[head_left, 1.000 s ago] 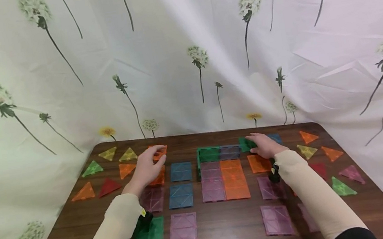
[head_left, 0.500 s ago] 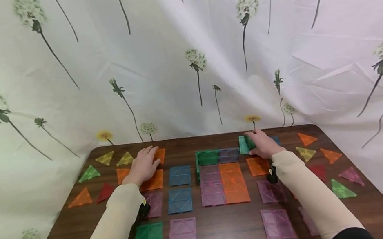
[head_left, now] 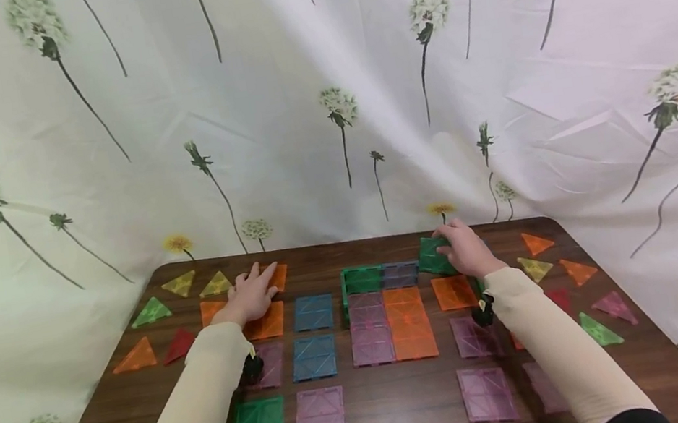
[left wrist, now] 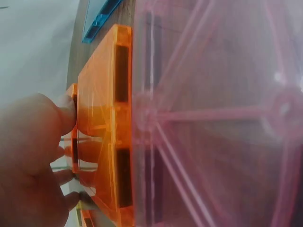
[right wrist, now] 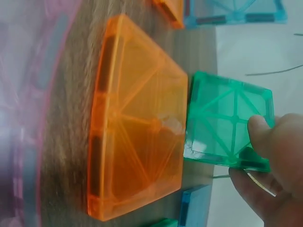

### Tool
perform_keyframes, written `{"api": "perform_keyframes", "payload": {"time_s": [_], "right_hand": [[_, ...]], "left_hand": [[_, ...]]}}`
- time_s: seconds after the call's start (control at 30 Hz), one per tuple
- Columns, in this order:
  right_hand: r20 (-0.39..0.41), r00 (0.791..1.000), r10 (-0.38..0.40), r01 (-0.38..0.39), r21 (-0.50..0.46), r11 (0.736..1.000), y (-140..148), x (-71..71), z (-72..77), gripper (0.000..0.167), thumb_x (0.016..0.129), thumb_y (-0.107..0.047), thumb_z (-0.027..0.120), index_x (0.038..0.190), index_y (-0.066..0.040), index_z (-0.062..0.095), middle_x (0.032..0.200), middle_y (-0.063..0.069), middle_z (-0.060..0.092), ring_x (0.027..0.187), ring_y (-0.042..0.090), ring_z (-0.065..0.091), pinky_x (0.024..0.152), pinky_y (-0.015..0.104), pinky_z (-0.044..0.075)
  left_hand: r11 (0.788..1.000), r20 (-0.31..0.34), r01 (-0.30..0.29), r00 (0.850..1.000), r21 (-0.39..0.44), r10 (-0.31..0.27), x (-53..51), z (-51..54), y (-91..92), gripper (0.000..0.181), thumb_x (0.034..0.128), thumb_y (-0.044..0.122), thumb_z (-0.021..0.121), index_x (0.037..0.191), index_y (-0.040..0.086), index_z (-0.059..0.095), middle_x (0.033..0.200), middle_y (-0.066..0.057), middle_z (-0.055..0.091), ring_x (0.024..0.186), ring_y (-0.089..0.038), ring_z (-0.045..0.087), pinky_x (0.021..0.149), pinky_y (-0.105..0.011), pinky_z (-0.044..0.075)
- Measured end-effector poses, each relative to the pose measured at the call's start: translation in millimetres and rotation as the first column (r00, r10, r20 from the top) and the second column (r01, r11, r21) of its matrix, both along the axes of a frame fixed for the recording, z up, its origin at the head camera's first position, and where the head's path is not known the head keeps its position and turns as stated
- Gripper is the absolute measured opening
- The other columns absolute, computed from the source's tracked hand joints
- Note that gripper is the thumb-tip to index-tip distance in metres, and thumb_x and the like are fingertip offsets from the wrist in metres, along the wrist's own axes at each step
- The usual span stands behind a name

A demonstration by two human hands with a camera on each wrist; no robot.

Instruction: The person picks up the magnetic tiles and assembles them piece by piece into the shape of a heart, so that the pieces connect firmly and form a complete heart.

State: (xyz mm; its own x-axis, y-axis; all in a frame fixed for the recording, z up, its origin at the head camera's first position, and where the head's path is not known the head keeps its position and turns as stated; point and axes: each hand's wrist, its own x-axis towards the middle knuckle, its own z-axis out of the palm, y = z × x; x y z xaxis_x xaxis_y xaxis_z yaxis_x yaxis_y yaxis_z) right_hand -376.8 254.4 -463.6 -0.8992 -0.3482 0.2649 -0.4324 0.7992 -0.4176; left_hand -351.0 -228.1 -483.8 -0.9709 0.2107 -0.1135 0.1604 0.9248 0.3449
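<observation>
My right hand (head_left: pixel 468 250) pinches a green square tile (head_left: pixel 433 257) at the table's back right. In the right wrist view the green tile (right wrist: pixel 215 125) stands tilted up, thumb on its face and fingers (right wrist: pixel 253 189) behind. At the back left, my left hand (head_left: pixel 250 299) has its fingers spread beside an orange square (head_left: pixel 280 277), above another orange square (head_left: pixel 268 321). The left wrist view shows the thumb and fingertips at the edge of the farther orange tile; whether they press it I cannot tell.
At the middle stands a flat block of purple (head_left: pixel 372 345) and orange tiles (head_left: pixel 411 325), with an upright green wall (head_left: pixel 364 279) at its back. Blue squares (head_left: pixel 315 357) lie left of it, purple squares (head_left: pixel 486 394) to the right. Triangles (head_left: pixel 137 355) line both sides.
The right hand has raised the green tile into a tilt. My left hand has moved slightly left and down, from above the orange tiles to beside the back one, its fingers more spread.
</observation>
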Motion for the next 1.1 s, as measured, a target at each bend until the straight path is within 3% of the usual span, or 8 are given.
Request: {"api": "perform_keyframes", "payload": {"time_s": [0.2,0.43,0.57,0.7,0.83,0.97,1.1], "right_hand": [[-0.037,0.999,0.032,-0.033,-0.019,0.999,-4,5.6,4.3,0.017,0.102,-0.005,0.069,0.118,-0.003,0.067,0.113,0.017,0.062,0.102,0.034,0.064,0.084,0.050,0.056],[-0.074,0.997,0.016,-0.022,-0.073,0.997,-7,21.1,18.0,0.014,0.101,-0.007,0.070,0.115,-0.002,0.067,0.104,0.015,0.068,0.091,0.030,0.066,0.078,0.049,0.056],[-0.061,0.998,-0.023,0.017,-0.087,0.996,-1,31.1,24.5,0.017,0.103,-0.012,0.069,0.118,-0.004,0.067,0.108,0.014,0.070,0.096,0.031,0.068,0.082,0.051,0.057],[-0.077,0.995,-0.062,0.056,-0.073,0.996,9,42.3,28.7,0.018,0.103,-0.017,0.069,0.118,-0.007,0.067,0.110,0.013,0.071,0.098,0.031,0.069,0.081,0.053,0.057],[-0.089,0.994,-0.065,0.059,-0.066,0.996,15,52.9,31.3,0.019,0.103,-0.018,0.069,0.117,-0.005,0.067,0.108,0.013,0.071,0.095,0.030,0.068,0.079,0.052,0.057],[-0.093,0.995,-0.041,0.035,-0.064,0.997,18,64.1,30.6,0.019,0.103,-0.017,0.069,0.116,-0.004,0.067,0.103,0.012,0.070,0.089,0.026,0.067,0.076,0.049,0.057],[-0.088,0.996,-0.021,0.014,-0.072,0.997,15,74.9,28.0,0.017,0.103,-0.015,0.069,0.115,-0.003,0.066,0.098,0.010,0.070,0.083,0.022,0.066,0.072,0.045,0.057]], "left_hand": [[1.000,0.032,-0.010,0.999,-0.027,0.010,-0.2,2.8,-1.8,0.062,0.1132,0.025,0.048,0.169,0.013,0.022,0.170,-0.033,0.007,0.146,-0.063,0.018,0.108,-0.076,0.025],[1.000,0.008,-0.024,1.000,-0.016,0.024,-0.6,6.0,-4.2,0.065,0.1104,0.025,0.056,0.167,0.012,0.026,0.164,-0.037,0.017,0.139,-0.062,0.024,0.105,-0.072,0.032],[0.998,-0.038,-0.044,0.998,0.046,0.046,-2.1,5.7,-5.8,0.071,0.1064,0.024,0.065,0.166,0.009,0.028,0.157,-0.039,0.019,0.133,-0.060,0.030,0.103,-0.070,0.036],[0.983,-0.122,-0.067,0.989,0.169,0.089,-4.7,3.9,-7.5,0.075,0.0998,0.018,0.075,0.161,0.000,0.035,0.151,-0.036,0.022,0.128,-0.055,0.042,0.104,-0.066,0.043],[0.962,-0.195,-0.081,0.971,0.260,0.135,-2.7,5.9,-10.4,0.060,0.0961,0.014,0.079,0.147,-0.004,0.051,0.143,-0.031,0.033,0.119,-0.048,0.049,0.102,-0.061,0.046],[0.952,-0.217,-0.059,0.968,0.301,0.129,2.1,8.8,-13.0,0.047,0.0976,0.012,0.077,0.138,-0.001,0.056,0.137,-0.030,0.051,0.118,-0.047,0.053,0.098,-0.061,0.046],[0.937,-0.244,-0.026,0.963,0.349,0.118,5.1,10.3,-11.0,0.038,0.0984,0.012,0.076,0.131,0.006,0.057,0.122,-0.025,0.065,0.103,-0.041,0.061,0.085,-0.053,0.051]]}}
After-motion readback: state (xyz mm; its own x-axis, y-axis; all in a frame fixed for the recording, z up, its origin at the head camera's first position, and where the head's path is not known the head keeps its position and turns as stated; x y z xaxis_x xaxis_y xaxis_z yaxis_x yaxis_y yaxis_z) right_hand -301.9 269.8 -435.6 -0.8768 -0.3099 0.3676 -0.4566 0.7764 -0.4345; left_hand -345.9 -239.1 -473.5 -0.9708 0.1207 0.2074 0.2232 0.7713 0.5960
